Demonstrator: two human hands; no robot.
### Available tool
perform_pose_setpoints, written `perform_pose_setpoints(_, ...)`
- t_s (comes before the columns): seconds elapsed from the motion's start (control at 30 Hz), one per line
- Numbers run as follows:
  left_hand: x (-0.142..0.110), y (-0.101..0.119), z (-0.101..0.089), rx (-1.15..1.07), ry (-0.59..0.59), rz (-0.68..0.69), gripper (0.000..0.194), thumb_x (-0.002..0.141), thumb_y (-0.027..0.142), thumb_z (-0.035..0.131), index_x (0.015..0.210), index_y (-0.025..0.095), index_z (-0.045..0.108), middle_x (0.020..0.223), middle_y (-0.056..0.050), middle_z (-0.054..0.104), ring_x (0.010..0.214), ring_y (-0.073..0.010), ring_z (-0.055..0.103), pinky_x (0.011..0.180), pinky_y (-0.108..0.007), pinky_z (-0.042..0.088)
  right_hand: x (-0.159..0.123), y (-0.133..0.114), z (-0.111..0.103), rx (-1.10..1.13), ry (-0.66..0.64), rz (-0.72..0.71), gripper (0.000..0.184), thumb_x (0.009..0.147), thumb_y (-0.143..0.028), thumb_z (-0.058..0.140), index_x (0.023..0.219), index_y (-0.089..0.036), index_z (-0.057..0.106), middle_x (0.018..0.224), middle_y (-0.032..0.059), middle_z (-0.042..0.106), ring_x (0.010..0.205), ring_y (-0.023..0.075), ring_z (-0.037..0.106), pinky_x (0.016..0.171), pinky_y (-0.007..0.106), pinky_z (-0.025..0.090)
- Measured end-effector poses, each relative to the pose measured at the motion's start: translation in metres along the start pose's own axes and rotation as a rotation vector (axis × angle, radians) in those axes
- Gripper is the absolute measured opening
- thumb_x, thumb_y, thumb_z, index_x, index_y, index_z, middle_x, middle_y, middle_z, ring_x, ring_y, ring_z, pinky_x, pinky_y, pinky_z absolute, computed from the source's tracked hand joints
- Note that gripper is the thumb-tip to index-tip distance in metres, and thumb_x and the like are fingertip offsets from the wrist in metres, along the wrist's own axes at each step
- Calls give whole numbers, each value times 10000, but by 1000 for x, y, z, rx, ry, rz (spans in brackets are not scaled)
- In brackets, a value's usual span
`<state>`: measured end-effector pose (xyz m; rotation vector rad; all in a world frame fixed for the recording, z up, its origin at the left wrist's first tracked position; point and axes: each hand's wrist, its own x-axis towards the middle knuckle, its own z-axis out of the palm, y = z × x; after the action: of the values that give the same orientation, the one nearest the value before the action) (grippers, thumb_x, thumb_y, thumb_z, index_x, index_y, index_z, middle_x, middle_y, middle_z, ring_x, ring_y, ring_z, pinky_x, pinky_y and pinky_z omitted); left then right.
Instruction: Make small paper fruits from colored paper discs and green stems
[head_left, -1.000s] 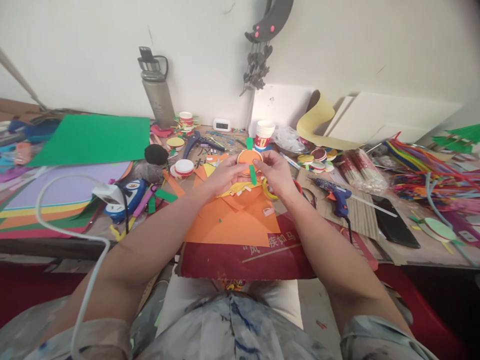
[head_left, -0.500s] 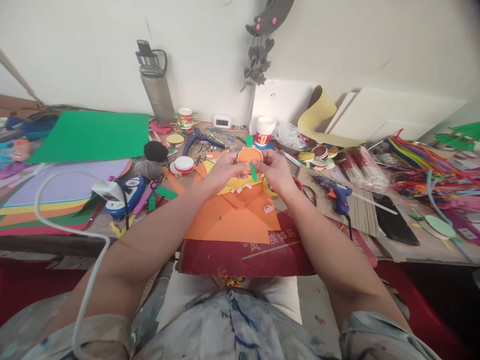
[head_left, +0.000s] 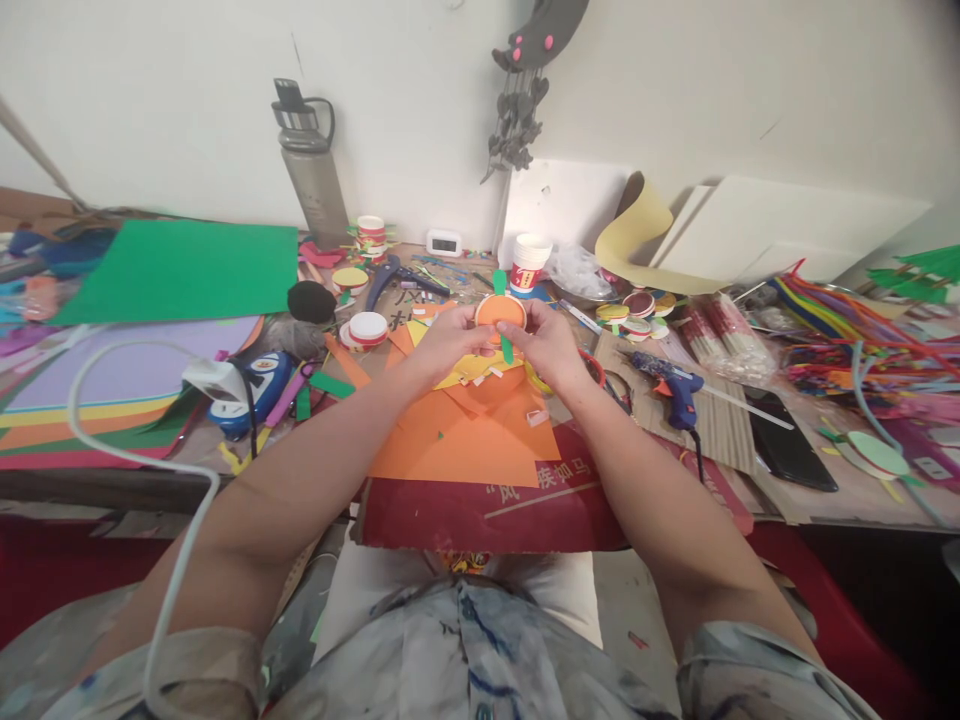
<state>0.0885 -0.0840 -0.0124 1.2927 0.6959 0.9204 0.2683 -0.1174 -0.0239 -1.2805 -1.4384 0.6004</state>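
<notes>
Between my two hands is a round paper craft piece (head_left: 496, 312) with an orange disc face and a pale rim. One green paper strip (head_left: 499, 282) sticks out at its top and another at its bottom. My left hand (head_left: 455, 340) grips the left edge, fingers closed round it. On the other side, my right hand (head_left: 545, 338) holds the right edge, its thumb pressed on the orange face. Below them lie orange paper sheets (head_left: 465, 440) and yellow paper with small white scraps on it. Fingers behind the piece are hidden.
At the right lie a blue glue gun (head_left: 679, 390) and a black phone (head_left: 793, 440). Paper cups (head_left: 529, 262) and a white clock (head_left: 444, 243) stand behind. A grey bottle (head_left: 311, 170) is at back left, beside a green sheet (head_left: 187, 270). A white cable (head_left: 202, 520) crosses my left arm.
My right thumb has slid slightly left and down onto the orange face. The disc stays in nearly the same place, held by both hands.
</notes>
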Motion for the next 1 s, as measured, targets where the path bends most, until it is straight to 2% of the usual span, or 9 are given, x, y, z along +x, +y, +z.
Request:
perform_pose_setpoints(0.2, -1, -2, 1, 1, -52, -10, 275, 699, 183, 860, 957, 126, 787, 889, -49, 785, 772, -134, 712, 769, -273, 592, 2, 2, 3, -15, 12, 23, 227, 801, -394, 804, 915, -245, 675, 805, 0, 667, 835, 228, 597, 781, 377, 533)
perform_pose_setpoints(0.33, 0, -2, 1, -6, -87, -4, 244, 709, 206, 850, 928, 130, 775, 834, -27, 769, 711, -121, 694, 742, -264, 582, 2, 4, -1, -65, 3, 6, 214, 796, -390, 783, 893, -258, 646, 789, -1, 628, 819, 230, 562, 771, 374, 503)
perform_pose_setpoints(0.43, 0, -2, 0, 8, -83, 3, 208, 717, 182, 833, 906, 130, 765, 814, -18, 751, 700, -115, 685, 729, -258, 576, 2, 3, -4, -80, -22, -13, 250, 804, -460, 757, 849, -265, 606, 775, -10, 589, 782, 211, 521, 756, 365, 467)
perform_pose_setpoints(0.53, -1, -1, -2, 1, -102, -6, 240, 735, 193, 847, 944, 133, 746, 853, -30, 757, 729, -129, 709, 750, -280, 601, 1, -2, -6, -28, -48, -16, 371, 858, -620, 700, 844, -263, 603, 797, 0, 585, 792, 204, 515, 738, 351, 450)
perform_pose_setpoints(0.63, -3, 0, -3, -36, -168, -1, 369, 779, 336, 895, 1037, 155, 703, 937, -55, 775, 786, -195, 762, 744, -357, 650, -1, -8, -7, 11, -43, -1, 477, 858, -727, 698, 806, -265, 586, 778, 2, 574, 778, 198, 504, 701, 333, 434)
perform_pose_setpoints(0.73, -3, -1, -3, -33, -218, 42, 476, 769, 422, 936, 1082, 172, 678, 1041, -78, 787, 850, -238, 784, 746, -402, 673, -2, -11, -6, 50, -33, 6, 482, 831, -711, 734, 757, -266, 563, 750, -3, 561, 740, 187, 490, 672, 326, 428)
perform_pose_setpoints(0.83, -1, -3, -4, 12, -254, 60, 419, 790, 359, 917, 1097, 168, 704, 1070, -85, 795, 868, -232, 783, 763, -390, 677, -2, -11, -5, 71, -25, -14, 428, 822, -641, 756, 751, -260, 577, 758, -3, 571, 728, 177, 485, 664, 320, 423)
perform_pose_setpoints(1.0, 2, -5, -5, 68, -249, 47, 256, 851, 234, 817, 1073, 158, 716, 992, -64, 788, 786, -191, 769, 737, -359, 675, -2, -11, -5, 55, -15, -53, 400, 831, -566, 775, 726, -256, 545, 707, -25, 515, 685, 159, 443, 660, 312, 384)
